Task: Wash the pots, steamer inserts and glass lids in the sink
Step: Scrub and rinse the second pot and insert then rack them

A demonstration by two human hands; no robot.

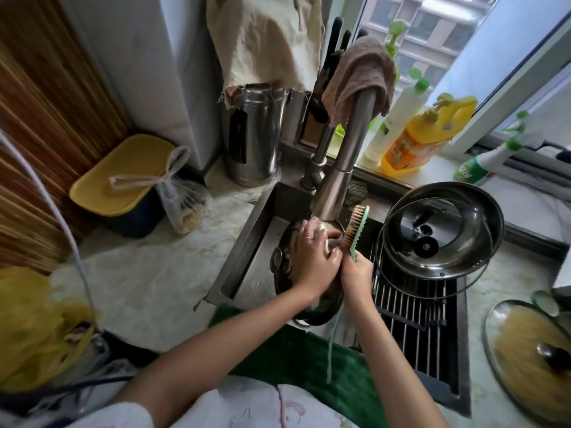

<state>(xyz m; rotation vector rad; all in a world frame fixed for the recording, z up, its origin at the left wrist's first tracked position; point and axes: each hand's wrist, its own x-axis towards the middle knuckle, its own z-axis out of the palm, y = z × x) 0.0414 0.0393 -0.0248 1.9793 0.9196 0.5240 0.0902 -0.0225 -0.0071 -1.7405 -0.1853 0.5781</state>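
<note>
A dark pot (282, 261) stands in the sink (244, 242) under the running tap (340, 171). My left hand (312, 257) reaches into the pot, its fingers under the water; whether it grips anything I cannot tell. My right hand (357, 274) grips the green handle of a bristle brush (355, 227), held upright beside the left hand at the pot's right edge. On the drying rack (411, 307) over the sink's right half sits a steel pot (475, 245) with a glass lid (432, 239) leaning in it. A second glass lid (534, 356) lies on the counter at the right.
A steel canister (253, 134) draped with cloth stands behind the sink. Yellow detergent (414, 140) and other bottles line the windowsill. A yellow-lidded bin (123, 183) and a tied plastic bag (182, 199) sit on the left counter. A green towel (296, 356) hangs over the sink's front edge.
</note>
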